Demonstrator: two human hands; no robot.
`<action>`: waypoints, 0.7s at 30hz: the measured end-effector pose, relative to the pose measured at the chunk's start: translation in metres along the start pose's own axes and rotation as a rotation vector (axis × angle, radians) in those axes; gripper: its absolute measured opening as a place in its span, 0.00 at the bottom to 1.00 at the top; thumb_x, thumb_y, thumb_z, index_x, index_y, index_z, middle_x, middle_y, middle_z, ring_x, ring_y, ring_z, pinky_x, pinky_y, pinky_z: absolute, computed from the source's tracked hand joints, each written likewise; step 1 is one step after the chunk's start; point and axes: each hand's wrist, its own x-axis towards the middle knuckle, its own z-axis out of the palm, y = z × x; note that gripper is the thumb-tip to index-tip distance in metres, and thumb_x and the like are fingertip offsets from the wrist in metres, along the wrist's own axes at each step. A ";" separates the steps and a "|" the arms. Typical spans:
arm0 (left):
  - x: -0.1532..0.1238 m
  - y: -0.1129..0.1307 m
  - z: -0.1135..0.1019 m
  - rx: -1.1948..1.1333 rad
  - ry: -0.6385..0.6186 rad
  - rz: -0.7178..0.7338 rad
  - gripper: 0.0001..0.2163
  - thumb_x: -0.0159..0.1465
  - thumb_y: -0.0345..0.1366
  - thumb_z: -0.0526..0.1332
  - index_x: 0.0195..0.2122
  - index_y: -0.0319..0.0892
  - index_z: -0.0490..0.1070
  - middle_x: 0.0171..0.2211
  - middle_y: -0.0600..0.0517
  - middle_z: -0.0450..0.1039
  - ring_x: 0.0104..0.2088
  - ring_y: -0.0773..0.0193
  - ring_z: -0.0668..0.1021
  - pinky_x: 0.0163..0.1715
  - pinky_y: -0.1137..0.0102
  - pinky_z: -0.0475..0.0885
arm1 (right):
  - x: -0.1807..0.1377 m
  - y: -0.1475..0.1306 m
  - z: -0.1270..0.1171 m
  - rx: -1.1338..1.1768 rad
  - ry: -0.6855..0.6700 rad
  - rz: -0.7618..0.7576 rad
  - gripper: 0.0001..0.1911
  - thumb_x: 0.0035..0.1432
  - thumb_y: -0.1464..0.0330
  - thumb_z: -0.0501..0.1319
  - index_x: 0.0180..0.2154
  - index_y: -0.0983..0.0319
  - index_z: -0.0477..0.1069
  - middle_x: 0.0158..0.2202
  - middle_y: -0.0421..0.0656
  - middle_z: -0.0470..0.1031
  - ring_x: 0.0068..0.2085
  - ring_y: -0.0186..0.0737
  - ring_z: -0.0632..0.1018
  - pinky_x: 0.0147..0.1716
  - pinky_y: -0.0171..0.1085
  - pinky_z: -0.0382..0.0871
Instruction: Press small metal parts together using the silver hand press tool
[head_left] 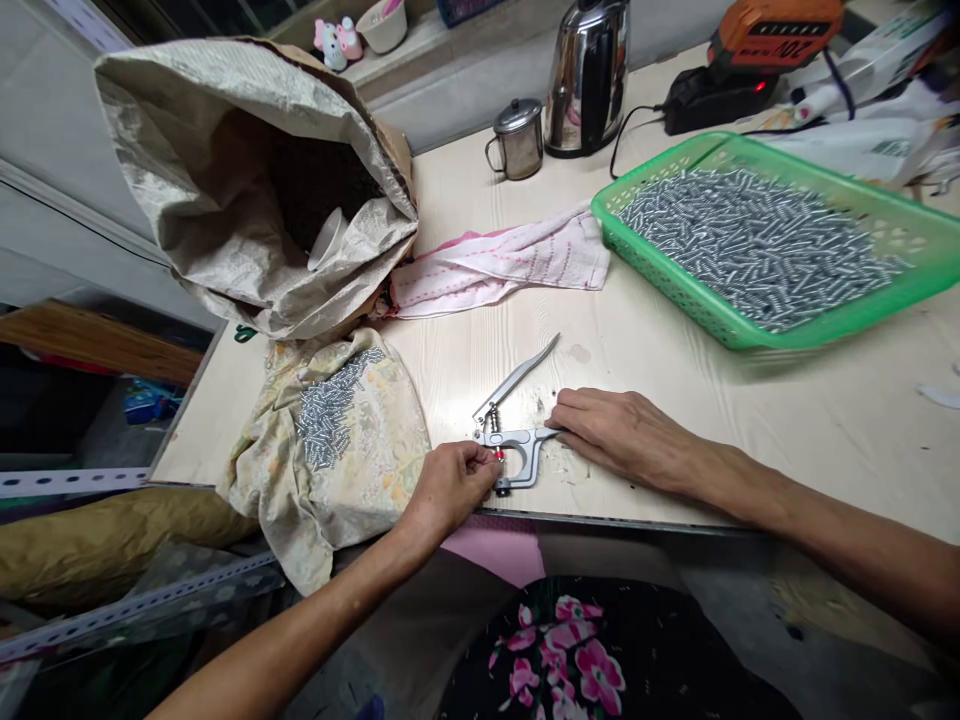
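Observation:
Grey snap-fastener pliers [531,452] lie on the table near its front edge, their upper handle raised, with a spring and a red part by the jaw. My left hand [452,485] is at the jaw, thumb and fingers pinched together; whatever they hold is too small or hidden to name. The fingers of my right hand [619,435] close over the end of the lower handle. Left of my left hand, a small heap of silvery metal pins [330,410] rests on a patterned yellowish cloth [382,420].
A large open paper sack [195,200] with a white cup [328,240] inside stands at the left. A green basket [675,285] of similar pins sits at the right. Behind are a pink-white towel [502,265], a metal mug [519,140], a kettle [589,80] and an orange battery [776,35] on a charger.

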 end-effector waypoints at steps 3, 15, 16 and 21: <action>-0.004 0.000 0.001 0.136 0.086 0.110 0.07 0.58 0.35 0.60 0.26 0.39 0.73 0.21 0.52 0.72 0.24 0.66 0.73 0.27 0.73 0.63 | 0.001 0.002 -0.004 0.017 -0.038 -0.004 0.07 0.68 0.67 0.52 0.39 0.62 0.66 0.37 0.43 0.68 0.36 0.38 0.70 0.31 0.36 0.60; -0.019 -0.016 -0.005 -0.568 0.178 -0.024 0.16 0.52 0.45 0.69 0.32 0.37 0.75 0.27 0.50 0.75 0.28 0.67 0.75 0.32 0.73 0.70 | -0.001 -0.015 -0.003 -0.027 -0.032 -0.077 0.07 0.66 0.76 0.50 0.35 0.61 0.62 0.35 0.40 0.66 0.31 0.36 0.65 0.27 0.37 0.50; -0.021 -0.017 -0.002 -0.591 0.200 -0.014 0.16 0.51 0.44 0.70 0.32 0.36 0.76 0.29 0.50 0.76 0.29 0.67 0.75 0.33 0.74 0.70 | -0.004 -0.017 -0.004 -0.037 -0.007 -0.079 0.07 0.65 0.77 0.50 0.35 0.61 0.62 0.35 0.41 0.65 0.31 0.36 0.65 0.26 0.37 0.49; -0.024 -0.021 0.014 -0.628 0.246 0.044 0.14 0.52 0.44 0.70 0.34 0.38 0.77 0.32 0.50 0.77 0.29 0.69 0.74 0.33 0.74 0.69 | -0.014 -0.030 -0.011 -0.183 0.090 -0.140 0.10 0.57 0.82 0.51 0.35 0.63 0.62 0.32 0.42 0.65 0.29 0.36 0.63 0.23 0.37 0.43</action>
